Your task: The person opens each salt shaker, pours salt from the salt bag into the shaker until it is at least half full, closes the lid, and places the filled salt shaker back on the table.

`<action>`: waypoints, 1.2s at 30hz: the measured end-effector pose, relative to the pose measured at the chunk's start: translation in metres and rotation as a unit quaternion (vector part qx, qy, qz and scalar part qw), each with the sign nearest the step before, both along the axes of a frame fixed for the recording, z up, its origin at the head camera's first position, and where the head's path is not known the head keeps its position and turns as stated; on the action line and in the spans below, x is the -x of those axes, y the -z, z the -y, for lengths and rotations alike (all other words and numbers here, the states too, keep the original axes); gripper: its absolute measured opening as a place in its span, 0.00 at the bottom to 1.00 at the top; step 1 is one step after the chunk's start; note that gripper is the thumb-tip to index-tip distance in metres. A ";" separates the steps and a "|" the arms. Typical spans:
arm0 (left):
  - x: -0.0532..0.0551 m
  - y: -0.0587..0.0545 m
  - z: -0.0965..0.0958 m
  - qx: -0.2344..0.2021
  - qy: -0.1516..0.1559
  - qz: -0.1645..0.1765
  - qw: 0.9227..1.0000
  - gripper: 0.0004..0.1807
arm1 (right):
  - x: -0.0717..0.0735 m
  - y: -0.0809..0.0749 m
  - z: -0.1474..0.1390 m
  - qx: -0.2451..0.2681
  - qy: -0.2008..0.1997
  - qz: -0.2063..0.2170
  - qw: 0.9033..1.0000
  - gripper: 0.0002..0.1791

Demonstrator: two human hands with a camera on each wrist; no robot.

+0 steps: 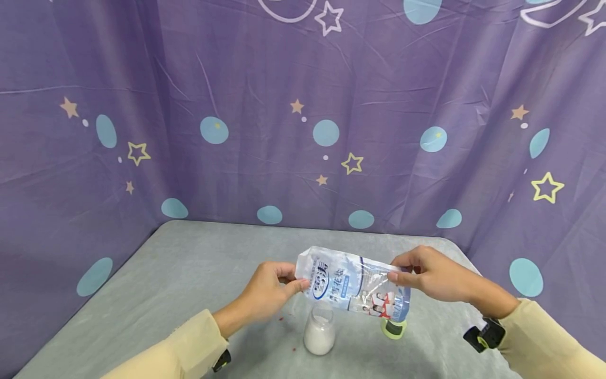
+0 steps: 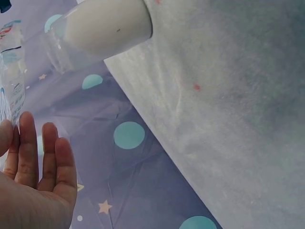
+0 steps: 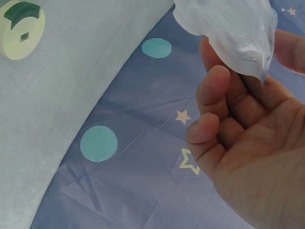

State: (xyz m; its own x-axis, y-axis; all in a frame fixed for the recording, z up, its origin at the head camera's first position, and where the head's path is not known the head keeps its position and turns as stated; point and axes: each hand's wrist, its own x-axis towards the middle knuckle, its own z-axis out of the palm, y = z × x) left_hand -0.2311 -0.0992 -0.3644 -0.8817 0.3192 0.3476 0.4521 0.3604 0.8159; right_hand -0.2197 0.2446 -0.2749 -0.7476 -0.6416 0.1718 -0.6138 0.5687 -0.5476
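Observation:
A mostly flattened salt bag (image 1: pixel 341 279), printed in blue and white with a see-through part, is stretched sideways above the table. My left hand (image 1: pixel 270 289) pinches its left end between thumb and forefinger. At the other end, my right hand (image 1: pixel 437 276) grips the upper right corner between thumb and fingers. Below the bag's left half stands a clear glass jar (image 1: pixel 319 334), upright and largely filled with white salt; the bag overlaps the area of its mouth in the head view. The left wrist view shows the jar's glass neck (image 2: pixel 57 52) above the white filling.
A round light-green lid (image 1: pixel 394 330) with a dark green part lies on the table right of the jar. Small red specks (image 1: pixel 294 349) dot the grey tabletop (image 1: pixel 227 252). Behind it hangs a purple patterned curtain (image 1: pixel 265 173).

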 end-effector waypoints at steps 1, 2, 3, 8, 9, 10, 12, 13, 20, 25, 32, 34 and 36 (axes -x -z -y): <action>0.000 -0.001 0.000 0.000 -0.001 -0.003 1.000 0.09 | 0.000 0.001 0.000 0.003 -0.003 0.003 1.000 0.09; 0.001 -0.001 0.000 -0.001 -0.002 -0.006 1.000 0.09 | 0.001 0.003 -0.001 0.007 -0.008 0.004 1.000 0.09; 0.001 -0.002 0.000 -0.001 -0.003 -0.009 1.000 0.10 | 0.001 0.005 -0.001 0.010 -0.013 0.006 1.000 0.09; 0.002 -0.006 -0.001 -0.006 -0.011 -0.013 1.000 0.12 | 0.003 0.011 -0.002 0.021 -0.032 0.018 0.999 0.09; 0.002 -0.007 -0.001 -0.006 -0.015 -0.013 1.000 0.12 | 0.003 0.012 -0.002 0.022 -0.035 0.023 0.999 0.09; 0.002 -0.008 -0.001 -0.007 -0.019 -0.013 1.000 0.11 | 0.004 0.013 -0.003 0.026 -0.038 0.028 0.999 0.09; 0.001 -0.010 -0.002 -0.007 -0.027 -0.012 1.000 0.10 | 0.004 0.015 -0.003 0.030 -0.045 0.038 0.998 0.09; 0.001 -0.012 -0.002 -0.008 -0.029 -0.012 0.999 0.10 | 0.005 0.016 -0.003 0.033 -0.047 0.044 0.997 0.09; 0.002 -0.021 -0.003 -0.014 -0.032 -0.024 0.999 0.07 | 0.007 0.027 -0.003 0.042 -0.056 0.067 0.995 0.09; 0.004 -0.026 -0.004 -0.021 -0.026 -0.038 0.999 0.06 | 0.008 0.034 -0.001 0.043 -0.046 0.077 0.995 0.09; 0.006 -0.032 -0.003 -0.027 -0.036 -0.060 0.997 0.05 | 0.009 0.042 0.004 0.030 -0.017 0.034 0.999 0.07; 0.006 -0.033 -0.004 -0.026 -0.041 -0.064 0.997 0.05 | 0.010 0.044 0.006 0.027 -0.014 0.022 0.999 0.06; 0.006 -0.035 -0.004 -0.025 -0.044 -0.064 0.997 0.05 | 0.011 0.046 0.007 0.025 -0.013 0.010 1.000 0.06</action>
State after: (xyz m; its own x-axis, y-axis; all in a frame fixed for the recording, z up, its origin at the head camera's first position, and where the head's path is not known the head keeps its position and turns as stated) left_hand -0.2369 -0.0948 -0.3296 -0.8528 0.2224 0.4725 0.5223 0.3644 0.7710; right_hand -0.2309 0.2373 -0.3206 -0.7346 -0.6516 0.1888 -0.6161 0.5242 -0.5879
